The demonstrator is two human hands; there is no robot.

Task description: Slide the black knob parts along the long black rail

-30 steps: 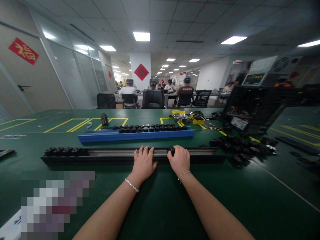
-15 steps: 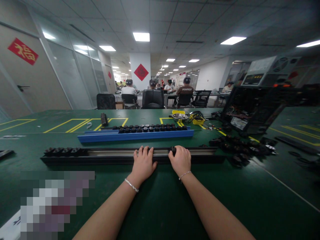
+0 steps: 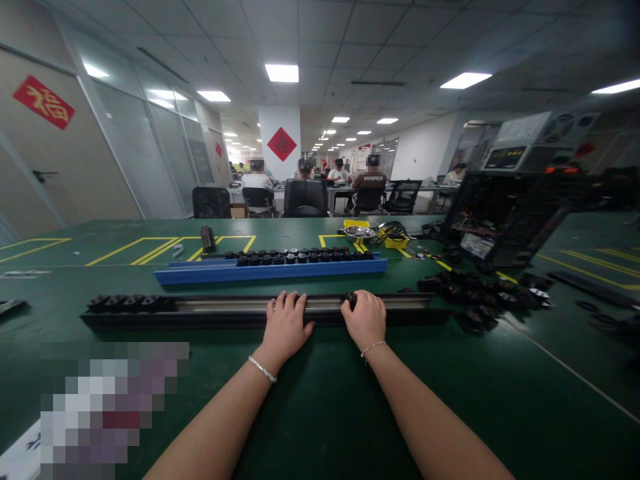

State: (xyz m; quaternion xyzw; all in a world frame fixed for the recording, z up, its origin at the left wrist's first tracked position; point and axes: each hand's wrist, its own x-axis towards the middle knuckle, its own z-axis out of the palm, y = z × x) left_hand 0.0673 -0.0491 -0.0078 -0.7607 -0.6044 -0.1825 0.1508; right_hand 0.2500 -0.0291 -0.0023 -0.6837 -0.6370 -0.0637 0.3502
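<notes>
The right hand (image 3: 367, 319), pinching a black part (image 3: 352, 300), has shifted toward three o'clock; the left hand (image 3: 285, 325) lies spread on the rail (image 3: 220, 321). Blocks (image 3: 131, 303) fill its nine-o'clock end; the rest looks mostly unfilled.

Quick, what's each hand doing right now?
Left hand: open, resting on the black rail.
Right hand: closed, holding a small black part at the rail.

Red sign (image 3: 44, 102) on door (image 3: 60, 160), far left: single character 福 in gold, legible. Brown shirt (image 3: 371, 180) in background, seen from behind: "PUMPKIN" in pale capitals across the back. Red diamond (image 3: 282, 145) on pillar (image 3: 266, 121), white label (image 3: 479, 245) on black case (image 3: 533, 220): wording on either not readable.
</notes>
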